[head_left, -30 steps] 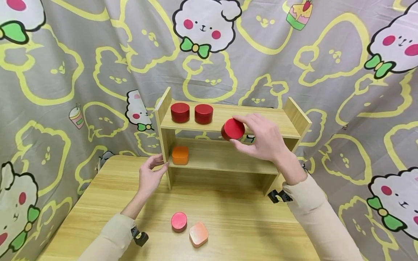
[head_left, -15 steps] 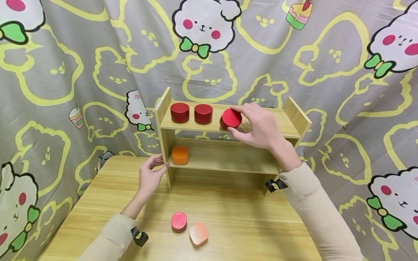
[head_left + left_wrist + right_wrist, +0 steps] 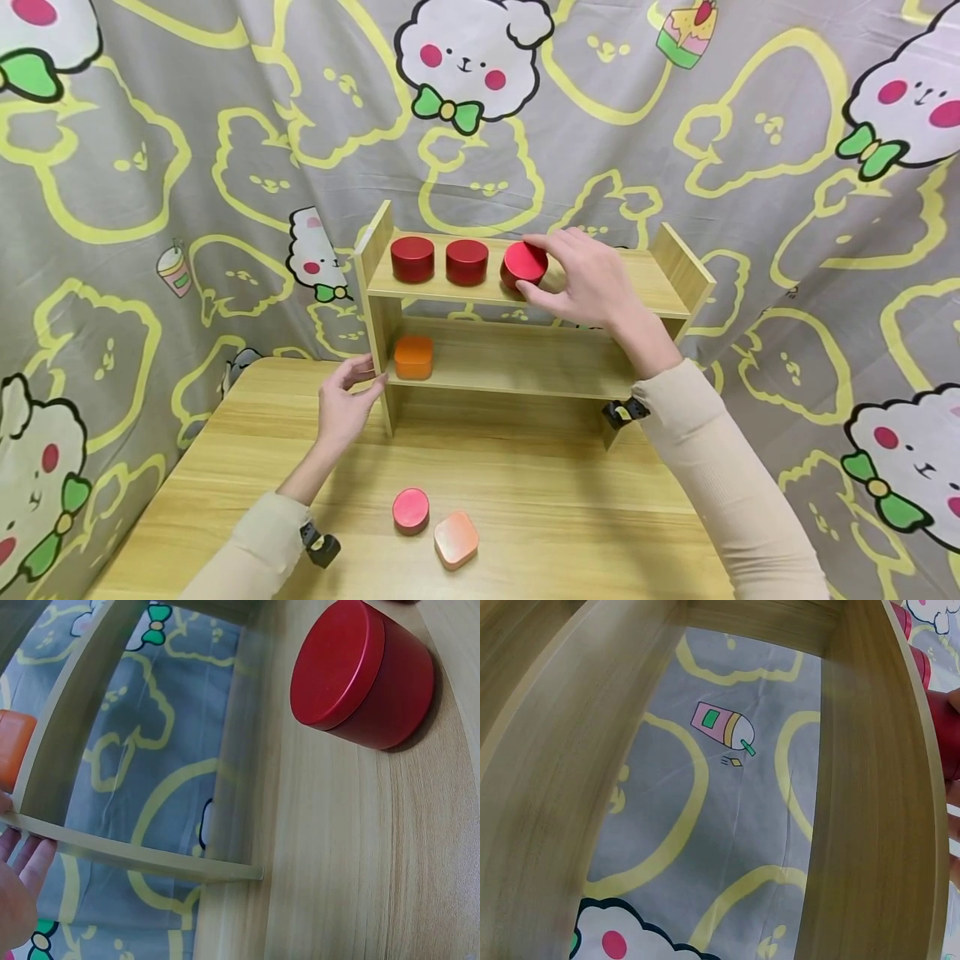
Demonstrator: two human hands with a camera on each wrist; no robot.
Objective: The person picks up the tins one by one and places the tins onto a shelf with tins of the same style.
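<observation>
My right hand (image 3: pixel 588 279) pinches a round red tin (image 3: pixel 523 265) between thumb and fingers at the top board of a wooden shelf (image 3: pixel 517 367). The tin leans slightly, its lid facing me. To its left on that board stand two more tins, a far-left red tin (image 3: pixel 412 260) and a middle red tin (image 3: pixel 467 262). My left hand (image 3: pixel 345 408) grips the shelf's left side panel (image 3: pixel 150 857), thumb at the front edge and fingers on the outer face. In the right wrist view only part of the held tin (image 3: pixel 943 731) shows beyond the top board.
An orange square tin (image 3: pixel 414 358) sits at the left end of the middle board. On the table (image 3: pixel 570 517), in front of the shelf, lie a round pinkish-red tin (image 3: pixel 411 510) and a peach square tin (image 3: pixel 456 540). A patterned curtain (image 3: pixel 600 150) hangs behind.
My right hand has carried the red tin up and left, from in front of the top board's edge to beside the middle tin. My left hand has stayed on the panel.
</observation>
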